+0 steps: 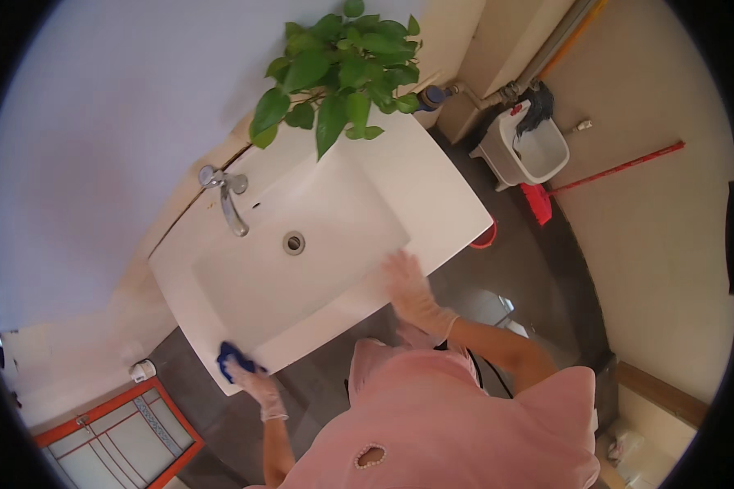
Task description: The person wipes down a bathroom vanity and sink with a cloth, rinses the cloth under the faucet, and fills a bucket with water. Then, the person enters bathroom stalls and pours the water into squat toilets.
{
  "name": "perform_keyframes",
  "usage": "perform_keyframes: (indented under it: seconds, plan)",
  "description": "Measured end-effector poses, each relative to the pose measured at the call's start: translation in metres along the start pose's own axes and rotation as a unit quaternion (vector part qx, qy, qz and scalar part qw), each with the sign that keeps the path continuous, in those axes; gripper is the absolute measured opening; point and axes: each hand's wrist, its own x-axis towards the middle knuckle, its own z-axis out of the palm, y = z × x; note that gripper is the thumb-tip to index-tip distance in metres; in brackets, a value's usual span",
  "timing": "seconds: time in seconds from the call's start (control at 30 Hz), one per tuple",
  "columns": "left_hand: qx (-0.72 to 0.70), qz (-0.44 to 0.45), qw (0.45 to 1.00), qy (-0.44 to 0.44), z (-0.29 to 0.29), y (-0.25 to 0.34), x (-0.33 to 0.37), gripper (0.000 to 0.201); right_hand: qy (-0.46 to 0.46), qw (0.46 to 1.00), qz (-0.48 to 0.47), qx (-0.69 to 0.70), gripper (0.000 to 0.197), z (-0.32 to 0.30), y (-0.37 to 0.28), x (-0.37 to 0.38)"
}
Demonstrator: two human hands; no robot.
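Observation:
A white washbasin with a chrome tap and a round drain fills the middle of the view. Both my hands wear thin clear gloves. At the basin's front left corner my left hand grips a dark blue cloth, pressed against the rim. My right hand is at the front rim, right of the middle, with nothing in it. Its fingers look stretched out, though motion blurs them; whether they touch the basin I cannot tell.
A leafy green plant stands on the basin's back right. Beyond, on the floor, are a white mop bucket, a red dustpan or broom head with a long handle, and a red bowl partly under the basin. A red-framed panel is at lower left.

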Motion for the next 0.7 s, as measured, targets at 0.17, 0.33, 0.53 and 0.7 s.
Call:
perform_keyframes:
  seconds: [0.17, 0.33, 0.53, 0.7]
  plan:
    - [0.087, 0.312, 0.918, -0.229, 0.058, 0.146, -0.042, 0.072, 0.186, 0.977, 0.094, -0.048, 0.051, -0.079, 0.108, 0.004]
    - [0.030, 0.557, 0.727, -0.400, 0.140, 0.333, -0.053, 0.074, 0.281, 0.944, 0.167, -0.045, 0.051, -0.155, 0.137, 0.015]
    - [0.015, 0.617, 0.738, -0.272, 0.256, 0.469, -0.014, 0.077, 0.354, 0.911, 0.204, -0.055, 0.053, -0.173, 0.133, -0.035]
    - [-0.043, 0.496, 0.850, -0.172, 0.297, 0.490, 0.086, 0.073, 0.353, 0.893, 0.276, -0.042, 0.051, -0.152, 0.140, -0.076]
